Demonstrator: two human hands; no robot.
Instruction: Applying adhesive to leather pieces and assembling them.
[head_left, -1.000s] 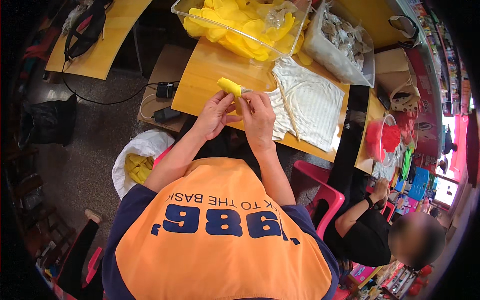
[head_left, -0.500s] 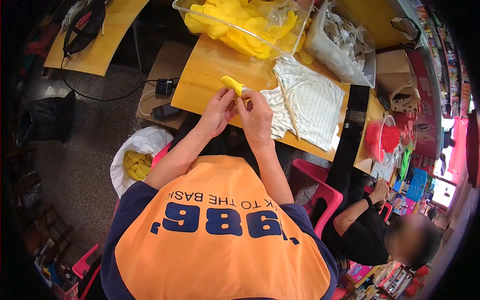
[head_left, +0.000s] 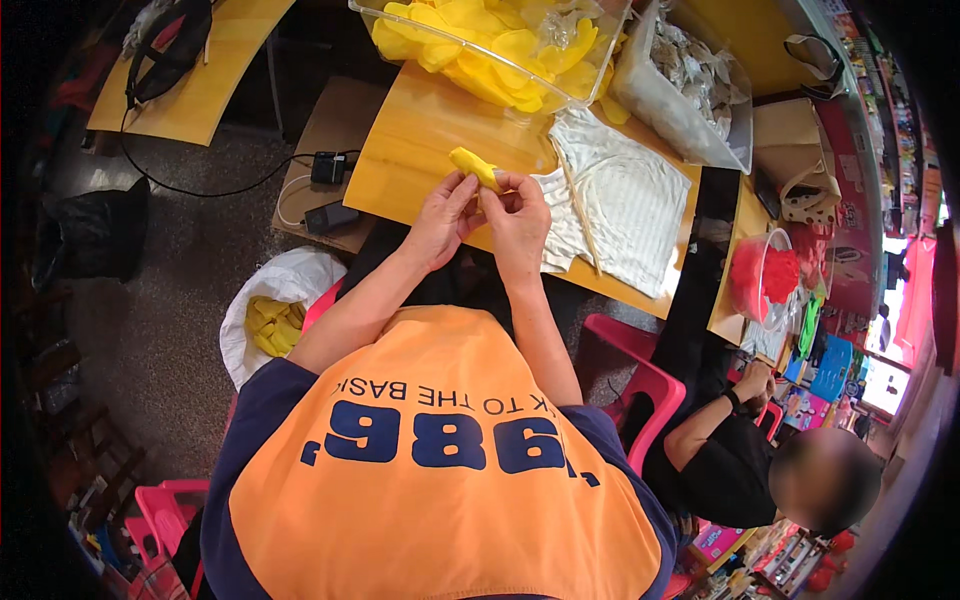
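Between my two hands, just over the near edge of the wooden table (head_left: 400, 165), is a small folded piece of yellow fabric (head_left: 474, 165). My left hand (head_left: 445, 218) pinches its lower left side. The fingers of my right hand (head_left: 517, 217) close on its right side, and the fingertips of both hands almost meet. A white ribbed cloth (head_left: 635, 205) lies flat right of my hands, with a thin wooden stick (head_left: 577, 212) across it. Beyond, a clear plastic bin (head_left: 480, 42) holds many loose yellow petal-shaped pieces.
A second clear bin (head_left: 640, 115) with crumpled plastic bags stands at the far right. On the floor to my left sits a white sack (head_left: 238, 325) of yellow pieces. A pink chair (head_left: 655, 400) and a co-worker's hands (head_left: 755, 382) are to the right, near a tub of red pieces (head_left: 750, 285).
The yellow piece has turned and shifted slightly right within my fingers. My right fingers have moved up closer against it.
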